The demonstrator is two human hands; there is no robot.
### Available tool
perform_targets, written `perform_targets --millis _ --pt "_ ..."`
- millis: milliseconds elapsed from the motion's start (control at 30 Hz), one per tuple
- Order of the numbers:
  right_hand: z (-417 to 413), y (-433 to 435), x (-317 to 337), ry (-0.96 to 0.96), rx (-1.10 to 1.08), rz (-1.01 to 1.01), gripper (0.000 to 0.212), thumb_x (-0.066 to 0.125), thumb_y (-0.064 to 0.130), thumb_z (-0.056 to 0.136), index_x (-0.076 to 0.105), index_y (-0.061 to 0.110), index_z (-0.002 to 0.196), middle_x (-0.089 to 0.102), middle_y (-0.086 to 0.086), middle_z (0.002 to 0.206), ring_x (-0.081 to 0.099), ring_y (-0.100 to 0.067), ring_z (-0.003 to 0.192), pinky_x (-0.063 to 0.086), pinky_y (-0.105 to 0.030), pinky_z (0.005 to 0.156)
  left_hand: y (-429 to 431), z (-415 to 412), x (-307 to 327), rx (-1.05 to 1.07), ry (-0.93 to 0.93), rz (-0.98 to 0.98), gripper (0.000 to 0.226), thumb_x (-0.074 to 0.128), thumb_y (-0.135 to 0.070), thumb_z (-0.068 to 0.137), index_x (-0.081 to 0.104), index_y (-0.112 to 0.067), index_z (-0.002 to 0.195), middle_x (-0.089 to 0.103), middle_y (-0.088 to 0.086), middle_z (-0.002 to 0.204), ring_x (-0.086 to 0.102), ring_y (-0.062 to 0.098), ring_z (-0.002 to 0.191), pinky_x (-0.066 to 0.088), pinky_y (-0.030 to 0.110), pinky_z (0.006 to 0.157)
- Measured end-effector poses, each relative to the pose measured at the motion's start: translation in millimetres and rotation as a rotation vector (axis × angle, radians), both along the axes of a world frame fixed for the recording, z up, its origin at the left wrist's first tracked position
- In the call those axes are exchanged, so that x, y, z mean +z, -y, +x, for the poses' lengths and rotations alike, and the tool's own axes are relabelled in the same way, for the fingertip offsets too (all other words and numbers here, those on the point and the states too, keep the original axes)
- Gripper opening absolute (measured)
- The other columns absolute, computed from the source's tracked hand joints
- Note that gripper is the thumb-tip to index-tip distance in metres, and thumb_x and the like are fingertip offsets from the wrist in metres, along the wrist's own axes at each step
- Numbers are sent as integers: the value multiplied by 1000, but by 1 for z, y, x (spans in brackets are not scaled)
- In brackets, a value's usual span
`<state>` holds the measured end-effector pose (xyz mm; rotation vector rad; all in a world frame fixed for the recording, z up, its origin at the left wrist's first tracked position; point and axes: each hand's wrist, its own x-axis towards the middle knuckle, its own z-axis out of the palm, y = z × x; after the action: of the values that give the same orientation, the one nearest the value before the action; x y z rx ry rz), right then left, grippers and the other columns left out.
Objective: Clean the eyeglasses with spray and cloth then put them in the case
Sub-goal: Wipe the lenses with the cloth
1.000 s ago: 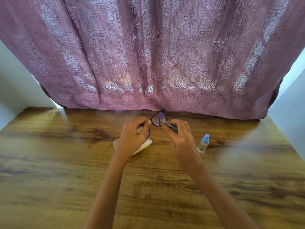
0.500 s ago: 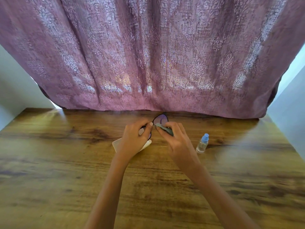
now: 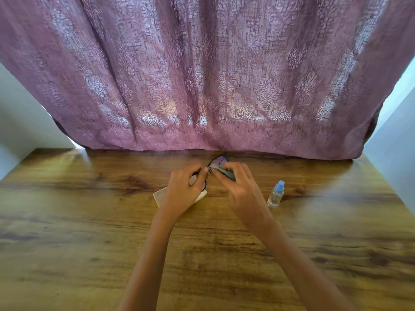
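Observation:
My left hand (image 3: 183,189) grips the dark-framed eyeglasses (image 3: 219,160) by one lens, just above the wooden table (image 3: 89,221). Only the far lens and a bit of frame show past my fingers. My right hand (image 3: 240,189) pinches a small grey cloth (image 3: 224,171) and presses it on the far lens. The pale case (image 3: 160,195) lies on the table under my left hand, mostly hidden. A small clear spray bottle (image 3: 276,194) with a blue cap stands to the right of my right hand, apart from it.
A mauve patterned curtain (image 3: 202,75) hangs along the table's far edge, close behind the eyeglasses. White walls (image 3: 20,122) stand at both sides. Bare wood stretches left, right and toward me.
The cloth in my right hand has slid leftward along the lens toward my left thumb. The eyeglasses have dropped slightly lower. Case and bottle stay put.

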<state>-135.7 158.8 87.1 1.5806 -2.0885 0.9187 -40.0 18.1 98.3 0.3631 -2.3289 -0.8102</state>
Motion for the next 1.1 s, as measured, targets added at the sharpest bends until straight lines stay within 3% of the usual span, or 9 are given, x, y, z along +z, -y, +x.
perform_targets --millis 167,300,500,633,733,933,1100 --pt "-13 -3 5 47 -101 -52 40 53 -14 83 62 0 120 56 -16 108 50 -27 96 53 -33 74 1 0 0 1 17 2 44 40 -41 90 57 -5 70 56 7 61 52 19 59 41 40 57" --pt "-4 -3 3 -11 -23 -4 39 37 0 89 62 -1 119 55 -16 110 49 -25 99 55 -32 74 -1 -2 0 -13 15 2 44 41 -40 91 58 -5 71 56 6 61 52 18 59 42 40 58" --pt "-14 -4 3 48 -92 -26 40 51 -11 84 61 0 121 55 -16 108 50 -27 97 55 -36 71 -1 0 -2 -13 14 4 43 40 -40 90 57 -5 70 56 5 61 52 17 58 41 36 58" --pt "-10 -4 4 -2 -27 -1 40 35 4 89 61 0 119 52 -14 110 49 -25 97 56 -37 66 -2 0 -1 -24 15 17 41 42 -39 91 59 -7 71 58 3 60 54 17 59 43 36 59" --pt "-5 -4 1 -42 19 23 42 33 6 90 60 0 122 45 -8 112 48 -22 97 55 -33 69 -1 0 -1 -36 13 15 39 43 -38 91 61 -8 73 59 2 62 55 16 60 44 39 60" --pt "-23 -9 -12 146 -180 -137 41 53 -14 82 61 -1 120 55 -14 105 49 -20 97 37 -17 88 3 2 -5 52 15 12 43 40 -41 91 60 -7 72 61 2 63 58 20 62 47 45 62" --pt "-26 -19 -48 269 -222 48 31 58 -7 84 64 3 113 58 -9 101 55 -20 93 34 -16 83 5 4 -1 64 2 41 43 40 -42 90 59 -8 74 61 5 65 58 22 64 46 47 63"
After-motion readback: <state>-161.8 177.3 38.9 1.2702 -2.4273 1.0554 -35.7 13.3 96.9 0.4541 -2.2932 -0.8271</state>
